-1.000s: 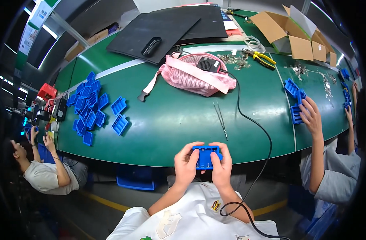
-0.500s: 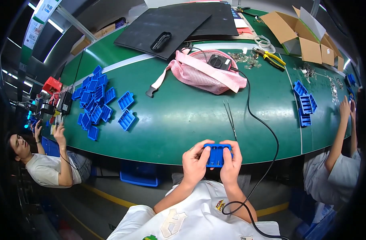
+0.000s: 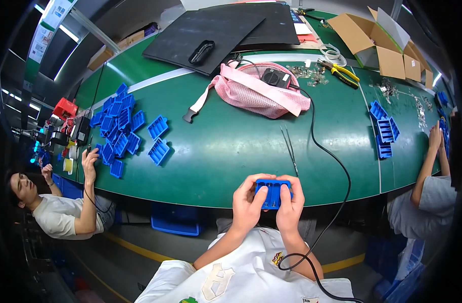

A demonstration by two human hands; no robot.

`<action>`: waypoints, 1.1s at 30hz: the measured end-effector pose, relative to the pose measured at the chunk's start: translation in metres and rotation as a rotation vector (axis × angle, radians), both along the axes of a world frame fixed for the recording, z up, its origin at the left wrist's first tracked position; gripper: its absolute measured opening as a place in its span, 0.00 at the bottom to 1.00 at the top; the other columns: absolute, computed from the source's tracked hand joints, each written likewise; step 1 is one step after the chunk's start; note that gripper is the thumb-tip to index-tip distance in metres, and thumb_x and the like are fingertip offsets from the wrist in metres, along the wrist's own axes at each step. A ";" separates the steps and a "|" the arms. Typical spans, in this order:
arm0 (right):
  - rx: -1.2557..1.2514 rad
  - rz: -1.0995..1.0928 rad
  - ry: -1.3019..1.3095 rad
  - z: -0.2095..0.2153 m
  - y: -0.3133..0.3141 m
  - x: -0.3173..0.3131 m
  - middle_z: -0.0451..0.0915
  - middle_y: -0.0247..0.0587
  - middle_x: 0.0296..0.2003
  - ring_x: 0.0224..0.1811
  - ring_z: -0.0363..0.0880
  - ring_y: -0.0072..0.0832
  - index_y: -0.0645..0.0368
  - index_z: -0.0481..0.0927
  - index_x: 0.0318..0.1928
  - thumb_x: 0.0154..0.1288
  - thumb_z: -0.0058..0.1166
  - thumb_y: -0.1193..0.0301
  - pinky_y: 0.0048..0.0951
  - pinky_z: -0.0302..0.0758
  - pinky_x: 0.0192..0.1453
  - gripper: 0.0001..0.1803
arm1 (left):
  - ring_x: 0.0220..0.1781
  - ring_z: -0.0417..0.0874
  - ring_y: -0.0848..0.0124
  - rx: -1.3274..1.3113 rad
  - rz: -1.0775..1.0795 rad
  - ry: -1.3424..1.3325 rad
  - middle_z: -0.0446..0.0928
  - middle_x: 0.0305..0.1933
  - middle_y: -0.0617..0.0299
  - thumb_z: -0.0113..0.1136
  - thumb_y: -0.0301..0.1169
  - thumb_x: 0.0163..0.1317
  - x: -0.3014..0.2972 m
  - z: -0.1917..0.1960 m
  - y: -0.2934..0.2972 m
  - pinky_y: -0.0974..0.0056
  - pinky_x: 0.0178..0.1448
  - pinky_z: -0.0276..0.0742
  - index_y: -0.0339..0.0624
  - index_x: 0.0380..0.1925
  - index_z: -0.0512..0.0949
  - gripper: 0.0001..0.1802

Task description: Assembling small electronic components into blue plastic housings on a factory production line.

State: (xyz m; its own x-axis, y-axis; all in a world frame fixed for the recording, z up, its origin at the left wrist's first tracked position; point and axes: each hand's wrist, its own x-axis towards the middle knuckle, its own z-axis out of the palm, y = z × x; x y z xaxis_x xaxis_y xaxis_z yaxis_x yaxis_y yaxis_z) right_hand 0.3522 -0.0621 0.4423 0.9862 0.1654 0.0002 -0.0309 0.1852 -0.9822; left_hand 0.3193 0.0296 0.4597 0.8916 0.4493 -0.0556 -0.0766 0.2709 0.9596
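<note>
Blue tray (image 3: 272, 193) between fingers (image 3: 251, 184) (both hands)

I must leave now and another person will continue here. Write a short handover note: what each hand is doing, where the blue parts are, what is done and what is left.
Left hand: grips the left side of the small blue tray, held just off the near table edge.
Right hand: grips its right side, thumb on top.
Tweezers: lying on the green table, just beyond the hands, not in use.
Pile of blue trays: far left on the table. A smaller stack of blue trays lies to the right.
Done: one tray is in hand.
Left: whether it is finished cannot be told; both groups of trays sit untouched.
</note>
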 end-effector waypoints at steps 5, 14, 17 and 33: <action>0.010 0.003 -0.015 0.002 0.001 -0.003 0.73 0.35 0.35 0.32 0.70 0.18 0.62 0.72 0.40 0.61 0.47 0.75 0.19 0.69 0.35 0.08 | 0.46 0.75 0.71 0.064 0.011 -0.069 0.74 0.47 0.52 0.50 0.21 0.59 0.006 -0.011 -0.001 0.67 0.51 0.71 0.34 0.38 0.71 0.08; -0.115 -0.079 -0.084 0.004 0.008 -0.002 0.74 0.35 0.31 0.32 0.70 0.20 0.63 0.73 0.37 0.57 0.51 0.77 0.22 0.69 0.37 0.06 | 0.47 0.74 0.68 0.128 0.076 -0.112 0.74 0.44 0.51 0.52 0.21 0.56 0.009 -0.017 -0.005 0.65 0.53 0.69 0.35 0.33 0.69 0.05; -0.106 -0.101 -0.057 0.003 0.010 -0.002 0.74 0.35 0.29 0.31 0.71 0.20 0.63 0.73 0.35 0.56 0.52 0.78 0.22 0.69 0.37 0.05 | 0.47 0.74 0.66 0.178 0.108 -0.120 0.73 0.44 0.50 0.52 0.23 0.55 0.008 -0.014 -0.007 0.63 0.54 0.68 0.35 0.32 0.69 0.05; -0.007 0.027 -0.067 0.003 0.003 -0.005 0.77 0.37 0.32 0.33 0.72 0.19 0.65 0.74 0.37 0.63 0.43 0.74 0.21 0.70 0.36 0.08 | 0.50 0.74 0.62 0.129 0.199 -0.128 0.71 0.42 0.52 0.49 0.18 0.52 0.000 -0.016 -0.010 0.60 0.56 0.67 0.35 0.32 0.70 0.06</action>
